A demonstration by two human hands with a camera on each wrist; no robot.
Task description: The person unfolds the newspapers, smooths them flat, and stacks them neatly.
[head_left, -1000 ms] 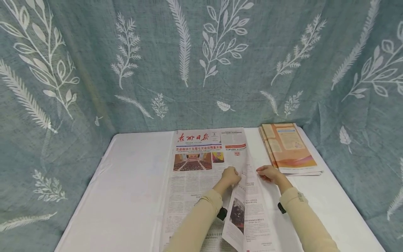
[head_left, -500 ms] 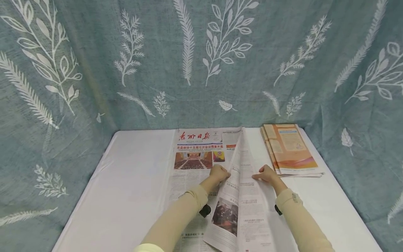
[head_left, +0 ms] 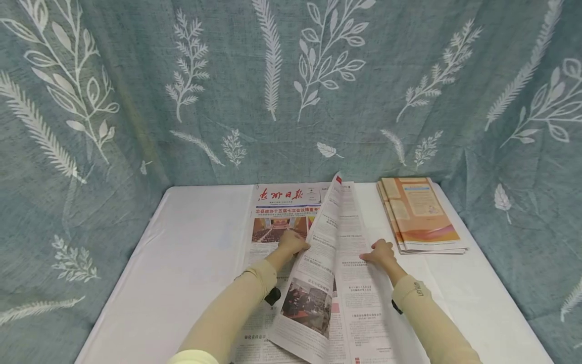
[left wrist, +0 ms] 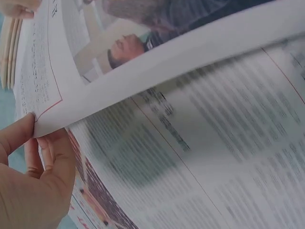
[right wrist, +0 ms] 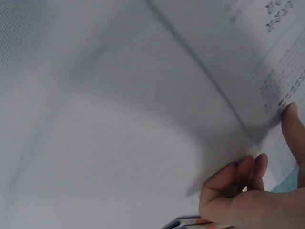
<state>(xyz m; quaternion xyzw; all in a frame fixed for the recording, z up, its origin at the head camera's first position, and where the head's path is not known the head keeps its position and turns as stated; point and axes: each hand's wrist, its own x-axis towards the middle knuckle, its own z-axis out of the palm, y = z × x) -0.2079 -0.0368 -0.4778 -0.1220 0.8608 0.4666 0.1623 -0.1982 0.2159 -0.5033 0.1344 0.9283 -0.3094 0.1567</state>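
Observation:
A newspaper (head_left: 273,258) with a red title lies lengthwise down the middle of the white table. My left hand (head_left: 292,242) pinches the edge of its upper page (head_left: 313,273), which is lifted and bent over leftward. In the left wrist view, thumb and fingers of the left hand (left wrist: 43,176) meet at that page's edge. My right hand (head_left: 383,255) is at the right edge of the page underneath (head_left: 359,283). Its straight thumb (right wrist: 291,129) rests on the print in the right wrist view, while the other fingers curl loosely beside the edge, apart from the thumb.
At the back right of the table (head_left: 191,263) lies a stack of orange-covered papers (head_left: 420,212), close to the right hand. A green curtain (head_left: 254,91) with white leaf patterns hangs behind the table and along both sides.
My left hand has moved leftward, drawing the upper page over and uncovering more of the page beneath. My right hand has shifted slightly left, and its thumb now rests on the page underneath.

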